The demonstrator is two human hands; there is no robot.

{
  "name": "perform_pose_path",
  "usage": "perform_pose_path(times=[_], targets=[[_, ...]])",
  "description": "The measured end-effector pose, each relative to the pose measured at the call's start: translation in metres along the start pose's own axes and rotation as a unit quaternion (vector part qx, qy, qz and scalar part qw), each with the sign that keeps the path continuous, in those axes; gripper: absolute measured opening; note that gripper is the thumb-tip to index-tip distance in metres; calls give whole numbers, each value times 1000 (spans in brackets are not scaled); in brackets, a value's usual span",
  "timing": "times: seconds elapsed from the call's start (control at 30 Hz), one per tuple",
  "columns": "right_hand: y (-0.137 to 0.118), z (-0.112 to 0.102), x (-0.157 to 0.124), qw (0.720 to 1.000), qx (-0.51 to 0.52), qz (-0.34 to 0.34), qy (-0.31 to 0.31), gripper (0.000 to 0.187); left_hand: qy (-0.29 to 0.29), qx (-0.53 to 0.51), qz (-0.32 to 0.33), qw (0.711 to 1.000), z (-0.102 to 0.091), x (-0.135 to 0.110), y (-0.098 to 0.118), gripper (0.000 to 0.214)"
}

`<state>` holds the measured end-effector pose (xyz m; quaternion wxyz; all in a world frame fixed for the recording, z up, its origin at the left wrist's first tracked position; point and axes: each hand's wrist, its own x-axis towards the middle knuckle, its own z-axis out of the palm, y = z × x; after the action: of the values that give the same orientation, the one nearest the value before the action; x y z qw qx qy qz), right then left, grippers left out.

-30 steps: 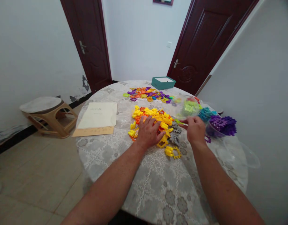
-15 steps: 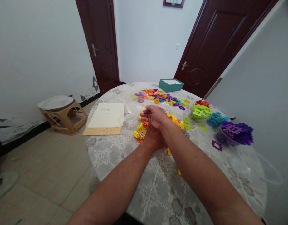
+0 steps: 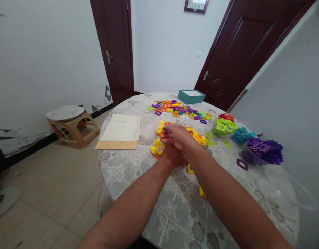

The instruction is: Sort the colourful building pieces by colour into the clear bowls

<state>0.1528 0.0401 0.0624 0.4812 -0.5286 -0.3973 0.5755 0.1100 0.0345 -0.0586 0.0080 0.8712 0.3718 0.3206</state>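
My right hand [image 3: 177,135] crosses over my left hand in the middle of the table, its fingers stretched out to the left with gaps between them. Yellow plastic building pieces [image 3: 157,148] lie just left of both hands, and more yellow-orange pieces [image 3: 198,135] show beyond my right wrist. My left hand [image 3: 173,155] is low over the tabletop, its fingers hidden behind my right hand. A faint, blurred clear plastic container [image 3: 148,125] stands left of the fingertips. Single yellow pieces [image 3: 190,168] lie beside my right forearm.
Mixed coloured pieces [image 3: 175,109] spread across the back. Bowls of green [image 3: 224,126], blue [image 3: 242,135] and purple pieces [image 3: 263,150] line the right side. A clear lid [image 3: 301,193] lies at the right edge, papers [image 3: 120,128] at left, a teal box [image 3: 191,97] behind.
The clear container's rim, earlier standing in front of the mixed pieces, now shows lower and fainter. My hands keep nearly the same pose; the whole view has shifted slightly.
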Motion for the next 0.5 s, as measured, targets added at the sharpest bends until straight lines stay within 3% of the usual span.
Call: perform_pose_path(times=[0.07, 0.1, 0.17, 0.23, 0.33, 0.4, 0.5], targets=[[7, -31, -38, 981, -123, -137, 59, 17, 12, -10, -2, 1000, -7, -2, 2, 50], [16, -50, -59, 954, -193, -204, 103, 20, 18, -14, -1, 1000, -11, -3, 3, 47], [44, -89, -100, 870, -329, -309, 197, 23, 30, -15, -2, 999, -17, -5, 4, 44], [83, -124, -135, 783, -459, -367, 203, 40, 36, -11, -3, 999, -19, -5, 4, 42], [136, -154, -162, 719, -593, -338, 134, 74, 35, -11, -1, 999, -18, -3, 3, 40], [155, -158, -161, 708, -629, -302, 109, 81, 34, -15, -2, 999, -15, 0, 1, 39], [156, -150, -132, 716, -629, -273, 127, 72, 44, -23, -7, 999, -13, 6, -5, 38]])
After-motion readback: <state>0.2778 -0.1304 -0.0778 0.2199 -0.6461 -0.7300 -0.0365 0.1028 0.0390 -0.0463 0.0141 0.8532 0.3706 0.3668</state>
